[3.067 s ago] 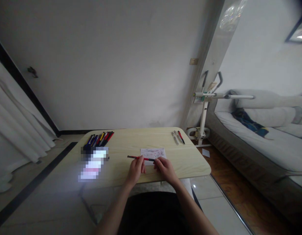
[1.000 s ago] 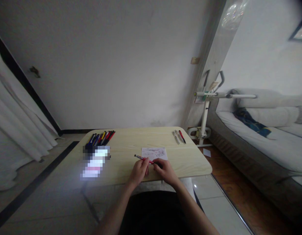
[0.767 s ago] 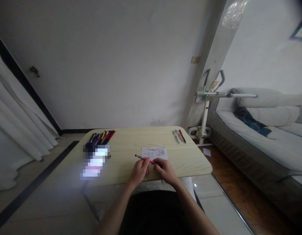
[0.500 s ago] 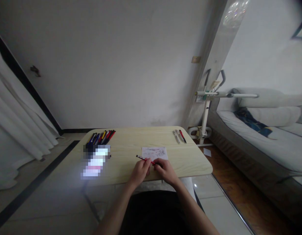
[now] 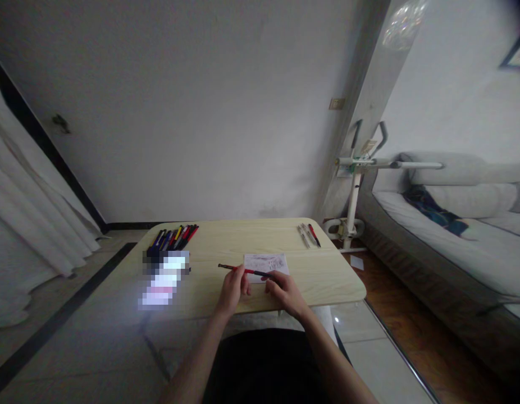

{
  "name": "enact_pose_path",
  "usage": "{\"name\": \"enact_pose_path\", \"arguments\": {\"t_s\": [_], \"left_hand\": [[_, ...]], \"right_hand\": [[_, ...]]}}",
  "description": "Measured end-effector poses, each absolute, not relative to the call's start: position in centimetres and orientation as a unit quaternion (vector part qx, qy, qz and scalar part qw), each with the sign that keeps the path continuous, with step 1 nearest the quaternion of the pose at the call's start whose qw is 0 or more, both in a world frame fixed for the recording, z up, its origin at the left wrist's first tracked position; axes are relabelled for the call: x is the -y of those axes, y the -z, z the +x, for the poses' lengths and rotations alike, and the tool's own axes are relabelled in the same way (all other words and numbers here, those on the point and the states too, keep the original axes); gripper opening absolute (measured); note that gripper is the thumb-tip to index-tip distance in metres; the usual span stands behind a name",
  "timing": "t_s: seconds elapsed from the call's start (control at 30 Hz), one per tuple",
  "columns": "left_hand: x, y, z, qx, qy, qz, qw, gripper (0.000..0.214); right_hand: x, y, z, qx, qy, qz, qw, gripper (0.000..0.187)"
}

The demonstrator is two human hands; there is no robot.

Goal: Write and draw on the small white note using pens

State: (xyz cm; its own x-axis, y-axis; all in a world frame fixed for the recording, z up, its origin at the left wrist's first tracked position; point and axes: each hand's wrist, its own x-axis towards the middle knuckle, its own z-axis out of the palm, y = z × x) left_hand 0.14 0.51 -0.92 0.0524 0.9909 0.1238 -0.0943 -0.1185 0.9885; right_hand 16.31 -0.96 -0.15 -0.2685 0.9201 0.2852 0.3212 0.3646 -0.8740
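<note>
Both my hands hold a thin red pen [image 5: 243,270] just above the front of a light wooden table [image 5: 327,275]. My left hand [image 5: 232,292] pinches the pen's red barrel. My right hand [image 5: 285,290] grips its dark right end. The pen lies nearly level, its tip pointing left. Just behind it lies a small white paper [image 5: 266,262] with scribbles on it.
A row of coloured pens [image 5: 173,237] lies at the table's back left, next to a blurred patch [image 5: 163,279]. Three pens [image 5: 309,234] lie at the back right. An exercise machine [image 5: 356,185] and a grey sofa [image 5: 454,224] stand to the right.
The hands have drawn a little apart, so more of the pen shows between them. Its tip has swung left and now lies flatter.
</note>
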Motion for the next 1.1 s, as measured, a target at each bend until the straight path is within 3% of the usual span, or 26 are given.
{"name": "enact_pose_path", "arguments": {"t_s": [0.27, 1.1], "left_hand": [[-0.42, 0.84, -0.01, -0.413, -0.523, 0.527, 0.528, 0.046], [-0.09, 0.52, 0.38, -0.438, -0.520, 0.539, 0.497, 0.049]], "right_hand": [[0.63, 0.54, 16.46, 0.669, -0.388, -0.450, 0.447, 0.039], [0.39, 0.93, 16.35, 0.686, -0.370, -0.447, 0.439, 0.035]]}}
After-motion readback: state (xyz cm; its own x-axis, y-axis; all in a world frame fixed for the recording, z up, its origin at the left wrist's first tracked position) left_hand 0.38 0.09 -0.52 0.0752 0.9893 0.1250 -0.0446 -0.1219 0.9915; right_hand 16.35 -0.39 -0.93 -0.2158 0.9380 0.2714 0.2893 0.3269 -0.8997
